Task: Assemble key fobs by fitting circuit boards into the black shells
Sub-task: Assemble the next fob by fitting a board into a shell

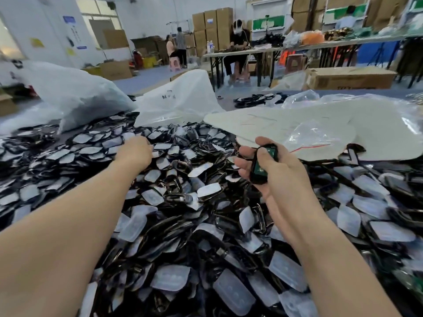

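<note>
My right hand (272, 172) holds a black shell (263, 164) with a green circuit board (259, 169) inside it, thumb pressed across the middle. My left hand (135, 151) reaches forward onto the big pile of black shells (183, 202) with translucent white button pads; its fingers are curled down into the pile, and whether they grip anything is hidden. The pile covers the whole table in front of me.
Large white plastic bags (75, 92) lie at the back left and centre. A flat pale sheet with clear bags (320, 131) rests at the back right. Another person sits at a far table (238, 40); cardboard boxes (350, 77) stand behind.
</note>
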Tool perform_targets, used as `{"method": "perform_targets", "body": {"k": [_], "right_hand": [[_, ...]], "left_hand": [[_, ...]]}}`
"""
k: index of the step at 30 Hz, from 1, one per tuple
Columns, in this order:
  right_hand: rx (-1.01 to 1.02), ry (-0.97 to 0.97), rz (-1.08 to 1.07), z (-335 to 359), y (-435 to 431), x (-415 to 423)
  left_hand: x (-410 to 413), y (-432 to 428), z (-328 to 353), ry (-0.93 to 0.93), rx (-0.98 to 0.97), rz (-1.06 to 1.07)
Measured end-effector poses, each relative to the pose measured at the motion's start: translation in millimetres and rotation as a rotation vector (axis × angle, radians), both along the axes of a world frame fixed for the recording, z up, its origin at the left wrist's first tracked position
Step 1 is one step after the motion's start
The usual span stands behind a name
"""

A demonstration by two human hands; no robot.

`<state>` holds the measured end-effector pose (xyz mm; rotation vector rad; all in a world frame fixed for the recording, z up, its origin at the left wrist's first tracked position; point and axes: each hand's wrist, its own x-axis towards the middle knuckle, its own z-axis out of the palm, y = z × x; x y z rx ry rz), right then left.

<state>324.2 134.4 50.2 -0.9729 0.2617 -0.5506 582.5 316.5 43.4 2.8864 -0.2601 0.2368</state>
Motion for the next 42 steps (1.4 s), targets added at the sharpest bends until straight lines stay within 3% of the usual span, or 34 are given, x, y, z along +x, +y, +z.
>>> {"method": "perform_targets", "body": {"k": [5, 10, 14, 18, 22, 26, 32, 39, 42], "right_hand": [[-0.103, 0.029, 0.026, -8.5, -1.5, 4.9], [-0.105, 0.042, 0.035, -9.6, -3.0, 6.0], [-0.065, 0.028, 0.021, -4.9, -6.3, 2.3], [-0.008, 0.029, 0.013, 4.3, -10.1, -2.6], [0.019, 0.028, -0.027, 17.4, -13.2, -14.1], [-0.069, 0.133, -0.081, 19.0, -21.1, -40.8], [-0.387, 0.245, -0.141, 6.2, -52.1, -115.9], [-0.311, 0.166, -0.201, -14.4, -92.2, -197.0], [-0.245, 0.168, -0.229, -28.0, -104.5, -213.9]], "left_hand": [[2.6, -0.5, -0.8, 0.07, 0.21, 0.011], [2.4, 5.5, -2.4, 0.09, 0.172, -0.034], [-4.0, 14.5, -3.6, -0.034, 0.087, -0.105], [-20.5, 12.2, 4.3, -0.072, -0.244, -0.17], [-78.6, -28.9, 26.8, 0.147, -0.794, -0.358], [-168.9, -81.7, 26.3, 0.266, -1.077, -0.578], [-278.7, -142.2, 10.5, 0.323, -1.124, -0.76], [-359.4, -190.3, -11.4, 0.403, -1.07, -0.839], [-384.1, -203.2, -21.4, 0.471, -1.137, -0.833]]}}
